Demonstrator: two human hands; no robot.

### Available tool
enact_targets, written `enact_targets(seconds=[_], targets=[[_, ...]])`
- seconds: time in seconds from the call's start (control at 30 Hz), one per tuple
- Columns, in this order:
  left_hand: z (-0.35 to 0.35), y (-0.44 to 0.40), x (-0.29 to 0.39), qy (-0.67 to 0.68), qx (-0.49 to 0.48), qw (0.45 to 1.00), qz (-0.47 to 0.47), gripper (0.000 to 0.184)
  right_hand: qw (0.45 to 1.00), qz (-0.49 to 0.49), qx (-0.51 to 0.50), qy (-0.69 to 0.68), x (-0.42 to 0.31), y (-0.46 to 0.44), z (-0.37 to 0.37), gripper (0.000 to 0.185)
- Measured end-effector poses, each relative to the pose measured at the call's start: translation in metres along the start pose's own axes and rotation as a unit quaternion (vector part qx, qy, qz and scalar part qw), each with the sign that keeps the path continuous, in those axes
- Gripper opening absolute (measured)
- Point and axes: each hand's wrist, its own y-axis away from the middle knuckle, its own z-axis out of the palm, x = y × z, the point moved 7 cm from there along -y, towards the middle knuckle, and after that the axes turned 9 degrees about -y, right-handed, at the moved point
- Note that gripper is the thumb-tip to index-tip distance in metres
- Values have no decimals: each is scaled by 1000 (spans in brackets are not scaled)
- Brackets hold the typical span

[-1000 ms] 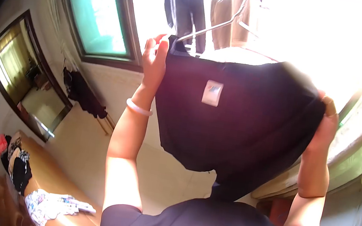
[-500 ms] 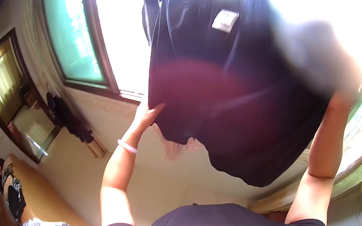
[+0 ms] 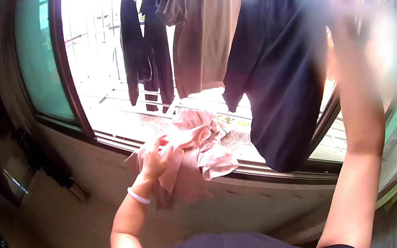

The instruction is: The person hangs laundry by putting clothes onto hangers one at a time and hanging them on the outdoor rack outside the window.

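Observation:
Dark shorts (image 3: 286,80) hang in the window opening, a small pale label near their top edge. My right hand (image 3: 348,18) is raised at the upper right beside them, blurred by glare, so its fingers cannot be made out. A pink cloth (image 3: 190,148) lies bunched over the window sill, part of it draping down the wall. My left hand (image 3: 155,161), with a pale bracelet at the wrist, is at the left side of this cloth, fingers apart and slightly bent.
A brown shirt (image 3: 201,33) and dark trousers (image 3: 143,45) hang outside, left of the shorts. The green window pane (image 3: 47,62) stands at the left. The sill rail (image 3: 272,175) runs below. Dark clothing (image 3: 44,158) hangs near the lower left wall.
The dark shorts have moved right and hang beside the other clothes. My left hand has let go of them and moved down to the pink cloth. The view has turned toward the window.

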Motion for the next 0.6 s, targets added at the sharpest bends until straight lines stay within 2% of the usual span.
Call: enact_targets(seconds=[0.1, 0.2, 0.23, 0.33, 0.4, 0.43, 0.47, 0.6], targets=[[0, -1, -7, -73, 23, 992, 102, 30, 981, 78, -64, -165, 49, -12, 38, 27], [3, 0, -27, -109, 50, 979, 167, 28, 988, 46, -86, -117, 87, -36, 55, 27], [3, 1, -35, -93, 47, 984, 146, 27, 988, 56, -84, -116, 100, -45, 63, 28], [-6, 1, -41, -98, 60, 984, 135, 26, 1000, 15, -16, -20, 148, -86, 77, 33], [-7, 3, -57, -62, 71, 988, 122, 22, 995, -1, 22, 95, 165, -95, 94, 37], [-7, 1, -59, -51, 81, 987, 130, 22, 997, -38, 10, 63, 192, -121, 98, 40], [-8, -1, -60, -41, 92, 986, 136, 21, 972, -118, 47, 196, 216, -155, 95, 43], [-2, -8, -51, -32, 108, 978, 177, 21, 956, -128, 50, 259, 223, -164, 108, 42]])
